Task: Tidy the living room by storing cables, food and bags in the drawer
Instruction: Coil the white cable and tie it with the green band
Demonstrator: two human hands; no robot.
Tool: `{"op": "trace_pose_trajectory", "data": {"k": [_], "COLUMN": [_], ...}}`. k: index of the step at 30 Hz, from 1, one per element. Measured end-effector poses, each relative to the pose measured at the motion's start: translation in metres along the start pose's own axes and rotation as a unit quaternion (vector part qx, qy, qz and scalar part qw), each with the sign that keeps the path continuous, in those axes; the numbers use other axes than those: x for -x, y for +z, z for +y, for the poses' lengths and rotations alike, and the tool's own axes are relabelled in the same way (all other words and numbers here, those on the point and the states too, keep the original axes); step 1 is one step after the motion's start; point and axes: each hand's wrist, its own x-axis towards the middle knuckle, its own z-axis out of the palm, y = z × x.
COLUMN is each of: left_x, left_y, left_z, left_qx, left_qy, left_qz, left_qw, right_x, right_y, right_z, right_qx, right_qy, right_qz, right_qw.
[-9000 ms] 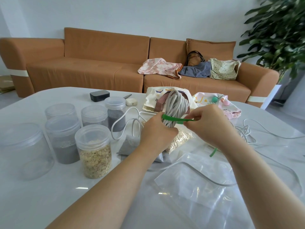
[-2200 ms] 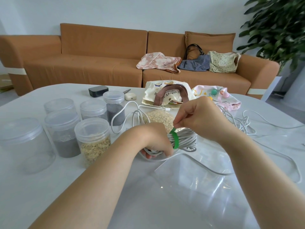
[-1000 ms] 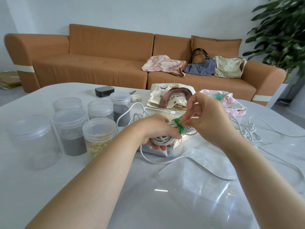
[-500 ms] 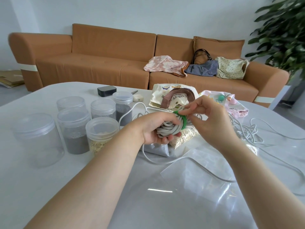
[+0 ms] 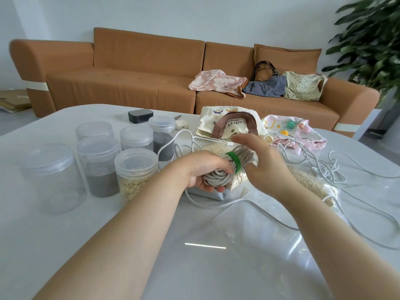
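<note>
Over the table (image 5: 65,245), the left grip (image 5: 201,169) clasps the banded cable (image 5: 216,180).

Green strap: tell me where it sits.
Head view, centre: the green strap wraps the coiled grey cable held by the left hand, beside the right hand.

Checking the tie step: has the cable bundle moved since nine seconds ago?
Yes. It covered the tote bag then; now the cable bundle lies lower, below the tote bag's handle, gripped by the left hand.
</note>
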Motion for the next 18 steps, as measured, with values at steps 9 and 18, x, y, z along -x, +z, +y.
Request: {"op": "trace_pose_trajectory", "data": {"k": [9,18], "left_x": [0.011,0.030], "left_y": [0.009,0.036], "left_z": [-0.007,-0.016], "left_qx": [-0.017,-0.047], "left_qy": [0.041,0.108], "left_qz": [0.031,0.085], "left_qw": [0.999,0.989], "right_x": [0.002,0.038], "right_y": [0.000,-0.015], "right_z": [0.003,-0.024], "right_qx": [0.270,0.414], "right_qy": [-0.074,-0.042], "right_qz": [-0.116,-0.057], "right_qw": [0.953,0.908]}}
